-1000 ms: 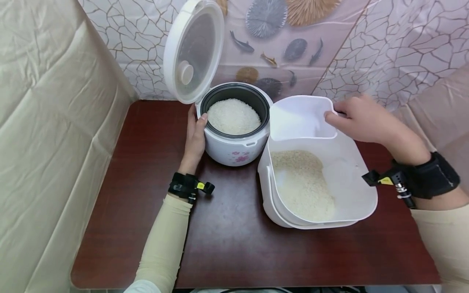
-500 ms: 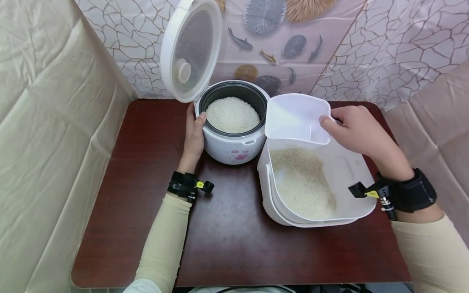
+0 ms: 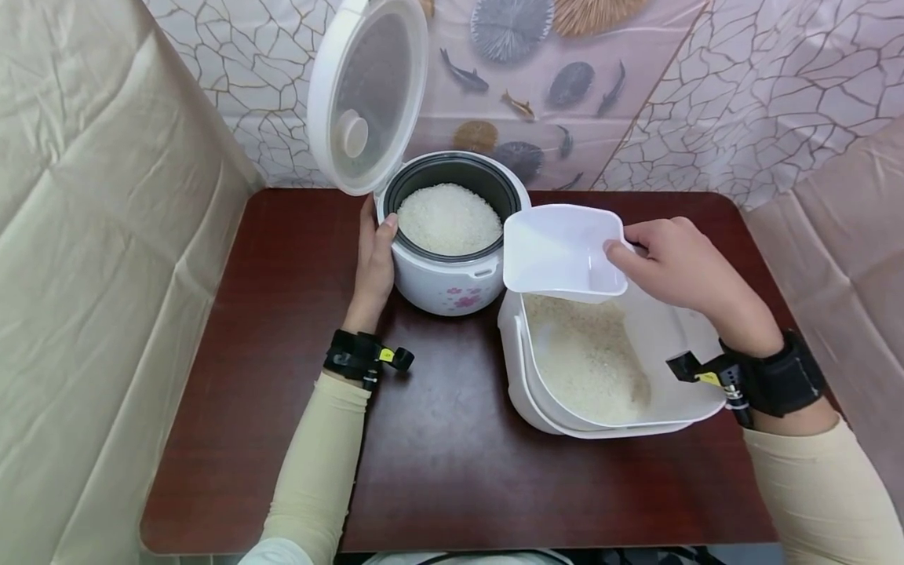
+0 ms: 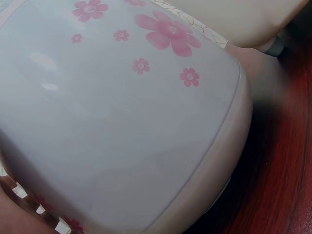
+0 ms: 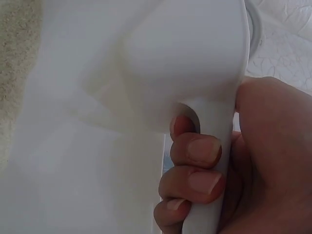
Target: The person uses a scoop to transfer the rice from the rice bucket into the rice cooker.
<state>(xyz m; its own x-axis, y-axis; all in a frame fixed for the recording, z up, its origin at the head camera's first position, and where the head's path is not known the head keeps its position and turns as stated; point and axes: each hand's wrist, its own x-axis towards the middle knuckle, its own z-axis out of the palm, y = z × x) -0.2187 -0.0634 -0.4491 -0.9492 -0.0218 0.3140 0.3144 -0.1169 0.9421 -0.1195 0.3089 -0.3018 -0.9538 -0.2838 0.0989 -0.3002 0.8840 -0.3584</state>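
Just then my right hand [image 3: 678,263] was clamped on the handle of a smooth white plastic scoop [image 3: 561,253], fingers [image 5: 195,151] curled round the flat handle with my thumb across it; the squarish, rounded-cornered scoop hung over the far end of the rice bin [image 3: 688,392]. That bin was a glossy white plastic tub with rounded corners, standing on the right half of the table [image 3: 438,455], near its right edge, and it held a sloping heap of grainy, off-white raw rice [image 3: 589,361] along its left side. My left hand [image 3: 374,263] lay flat against the left wall of the rice cooker [image 3: 452,290], fingers straight and together, thumb tip at the rim. The cooker was round, with a shiny white shell printed with small pink flowers [image 4: 168,31], and it stood near the far edge of the table, just beside the bin. Its dark inner pot [image 3: 504,188] was filled close to the brim with white rice grains [image 3: 448,220], and its domed lid [image 3: 367,94], white-rimmed with a clear centre, stood open and upright behind it. Dark reddish wood grain, smooth and faintly glossy, ran across the table.
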